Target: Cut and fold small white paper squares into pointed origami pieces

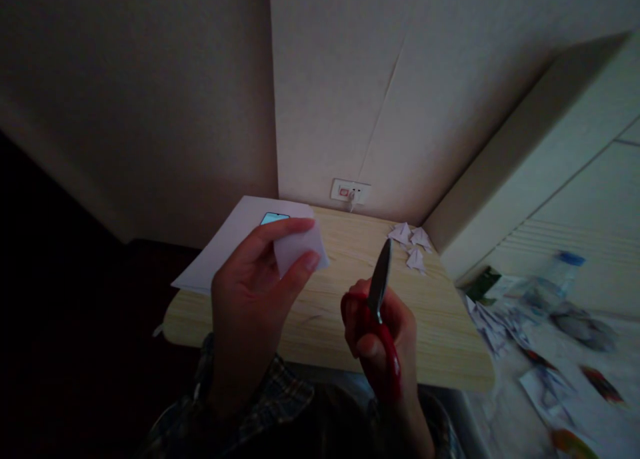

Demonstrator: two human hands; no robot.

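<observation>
My left hand (255, 286) pinches a small piece of white paper (295, 246) between thumb and fingers, above the wooden table. My right hand (400, 326) grips red-handled scissors (381, 279), blades pointing up and apparently closed together. The scissors are apart from the paper, to its right. Behind my left hand lies a stack of large white sheets (225, 246), with a phone (274, 218) on top, its screen lit and its lower part hidden by my fingers.
Several folded white paper pieces (415, 258) sit at the back right of the wooden table (320, 326). A wall socket (351, 191) holds a plug behind it. On the lower right surface are a bottle with a blue cap (560, 272) and more folded papers (487, 326).
</observation>
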